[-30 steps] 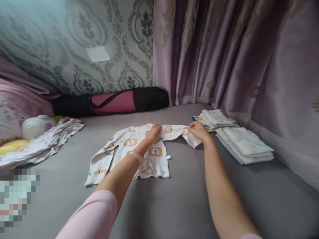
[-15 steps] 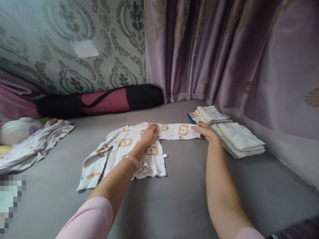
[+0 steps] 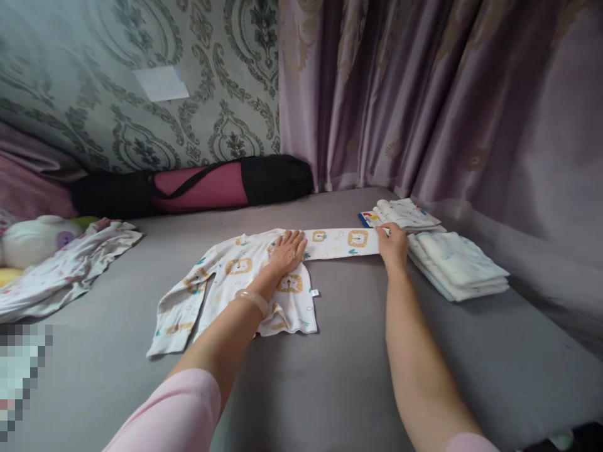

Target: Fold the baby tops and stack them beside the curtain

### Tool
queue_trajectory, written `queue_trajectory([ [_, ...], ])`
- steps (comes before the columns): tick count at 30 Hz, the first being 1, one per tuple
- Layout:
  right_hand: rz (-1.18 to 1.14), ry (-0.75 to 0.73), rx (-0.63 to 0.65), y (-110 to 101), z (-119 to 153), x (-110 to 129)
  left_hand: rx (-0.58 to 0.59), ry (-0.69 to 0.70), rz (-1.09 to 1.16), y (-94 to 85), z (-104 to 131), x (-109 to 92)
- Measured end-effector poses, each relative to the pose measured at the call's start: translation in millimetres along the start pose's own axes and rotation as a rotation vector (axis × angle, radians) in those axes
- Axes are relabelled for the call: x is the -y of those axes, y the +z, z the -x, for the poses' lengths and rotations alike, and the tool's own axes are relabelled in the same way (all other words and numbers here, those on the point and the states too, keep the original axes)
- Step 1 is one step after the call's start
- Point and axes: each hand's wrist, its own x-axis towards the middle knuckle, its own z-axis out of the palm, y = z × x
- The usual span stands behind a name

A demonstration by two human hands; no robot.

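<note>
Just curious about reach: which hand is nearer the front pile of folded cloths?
Right. The right hand is just left of the front pile, holding one sleeve; the left hand lies farther left, on the shirt.

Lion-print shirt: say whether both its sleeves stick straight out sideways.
No: the sleeve in the right hand runs straight out, but the other sleeve slants toward the lower left.

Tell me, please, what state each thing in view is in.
Shirt, spread out, unfolded
Sleeve at right, straight
Right hand, pinching that sleeve's end
Sleeve at left, lying slanted
Left hand, flat on shirt
Cloths at right, folded, stacked
Cloth at left, rumpled
Bag, lying down
Curtain, hanging in folds
</note>
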Motion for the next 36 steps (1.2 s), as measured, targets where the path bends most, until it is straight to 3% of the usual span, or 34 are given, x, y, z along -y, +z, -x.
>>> queue_trajectory([
  [10,0.189,-0.107,0.195,-0.5,7.5,-4.6,0.006,-0.027,-0.114,2.3,-2.2,-3.0],
  [15,0.294,-0.028,0.234,-7.4,12.0,3.6,-0.001,-0.032,-0.119,0.9,-2.1,-4.3],
  [17,0.338,0.006,0.210,-10.6,14.5,11.3,-0.001,-0.036,-0.115,1.1,-2.2,-4.1],
  [20,0.410,0.015,0.075,-12.1,16.6,24.6,0.006,-0.039,-0.103,0.7,-2.3,-4.2],
  [23,0.402,-0.081,-0.018,-1.1,20.9,41.2,0.024,-0.045,-0.087,-1.3,-1.7,-5.9],
  [25,0.306,-0.249,0.067,16.0,29.6,55.4,0.031,-0.052,-0.083,-2.8,-1.1,-7.5],
  [28,0.165,-0.570,0.330,48.8,52.5,79.2,0.025,-0.053,-0.092,-2.9,-0.5,-8.3],
  [30,0.174,-0.681,0.500,66.2,69.1,92.1,0.022,-0.045,-0.104,-0.9,-0.5,-7.1],
  [33,0.220,-0.678,0.672,76.3,84.4,100.8,0.012,-0.033,-0.117,3.1,-0.6,-4.1],
  [36,0.260,-0.603,0.746,72.0,85.3,98.0,-0.002,-0.036,-0.115,5.0,-0.7,-3.3],
])
